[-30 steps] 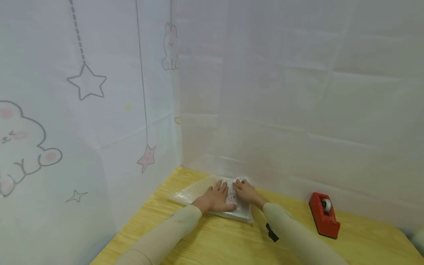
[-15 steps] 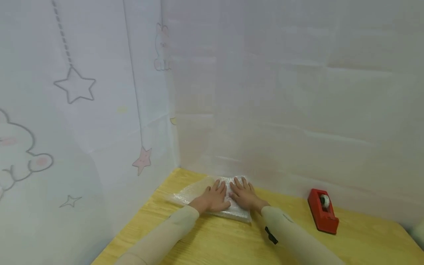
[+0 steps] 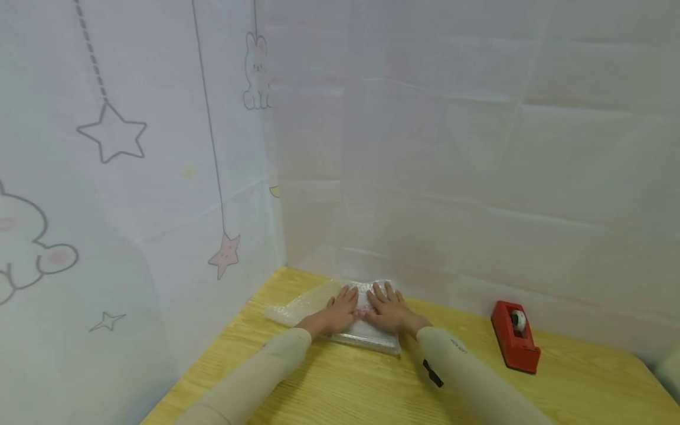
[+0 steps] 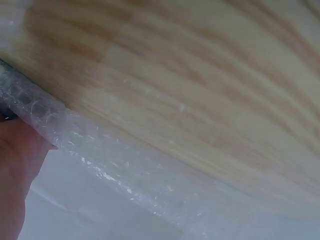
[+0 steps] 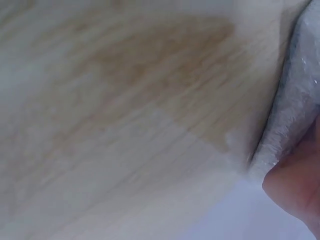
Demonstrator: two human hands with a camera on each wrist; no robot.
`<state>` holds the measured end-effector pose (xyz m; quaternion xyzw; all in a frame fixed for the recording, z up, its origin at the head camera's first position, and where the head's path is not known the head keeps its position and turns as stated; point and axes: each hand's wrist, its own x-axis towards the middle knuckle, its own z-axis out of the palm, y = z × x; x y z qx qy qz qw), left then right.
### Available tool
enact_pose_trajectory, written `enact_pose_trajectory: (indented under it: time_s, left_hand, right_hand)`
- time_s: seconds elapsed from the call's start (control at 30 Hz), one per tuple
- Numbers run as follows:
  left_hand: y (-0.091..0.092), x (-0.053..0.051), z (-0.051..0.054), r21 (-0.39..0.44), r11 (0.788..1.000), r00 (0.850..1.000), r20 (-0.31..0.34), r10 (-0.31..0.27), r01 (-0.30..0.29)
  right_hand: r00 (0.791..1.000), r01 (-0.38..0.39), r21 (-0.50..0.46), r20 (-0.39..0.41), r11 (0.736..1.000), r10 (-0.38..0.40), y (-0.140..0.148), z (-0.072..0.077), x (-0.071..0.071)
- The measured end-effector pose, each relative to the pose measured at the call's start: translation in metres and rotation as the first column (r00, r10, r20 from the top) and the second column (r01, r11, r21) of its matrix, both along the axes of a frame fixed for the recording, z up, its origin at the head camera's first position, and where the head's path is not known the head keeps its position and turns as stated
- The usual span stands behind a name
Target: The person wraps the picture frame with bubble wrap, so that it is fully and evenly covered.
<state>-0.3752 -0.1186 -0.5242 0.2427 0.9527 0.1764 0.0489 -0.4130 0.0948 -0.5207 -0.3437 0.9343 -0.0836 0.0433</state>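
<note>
A flat rectangular item wrapped in clear bubble wrap [image 3: 366, 340] lies on the wooden table near the back wall. My left hand [image 3: 339, 313] rests on top of it with the fingers spread. Beside it my right hand [image 3: 390, 311] lies on the wrap too, its fingers straight and the thumb pointing toward the left hand. A loose flap of bubble wrap [image 3: 300, 307] stretches to the left over the tabletop. The left wrist view shows the wrap's edge [image 4: 130, 170] along the wood; the right wrist view shows its wrapped side [image 5: 295, 120]. What is inside cannot be told.
A red tape dispenser [image 3: 515, 337] with a roll of tape stands to the right on the table [image 3: 340, 389]. White sheet walls [image 3: 451, 177] with printed stars and animals rise close behind and on the left. A small black strap [image 3: 432, 373] hangs at the right forearm.
My right hand's fingers, bent at the wrap's far part, have straightened and spread flat. My left hand has shifted slightly left, and the thumbs have come close together. The view has turned slightly right.
</note>
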Motion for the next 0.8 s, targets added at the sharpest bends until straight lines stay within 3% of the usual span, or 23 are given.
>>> enact_pose_trajectory:
  time_s: [0.2, 0.47, 0.67, 0.8]
  left_hand:
    - [-0.001, -0.003, 0.006, -0.029, 1.000, 1.000, -0.007, -0.010, 0.010]
    - [-0.010, -0.007, 0.008, -0.136, 0.990, 0.995, -0.094, -0.036, 0.022]
    - [-0.031, -0.018, 0.005, -0.157, 0.987, 0.988, -0.141, -0.058, 0.035]
    - [-0.046, -0.022, 0.008, -0.148, 0.989, 0.991, -0.131, -0.017, -0.003]
  right_hand:
    - [0.999, -0.006, 0.085, -0.037, 0.996, 0.009, 0.002, 0.004, 0.000]
    - [0.992, -0.029, 0.143, -0.114, 0.989, 0.045, -0.001, -0.001, 0.001]
    - [0.989, -0.019, 0.097, -0.143, 0.995, 0.033, -0.002, -0.019, -0.007]
    - [0.992, -0.025, 0.066, -0.124, 0.998, 0.033, 0.001, -0.010, -0.001]
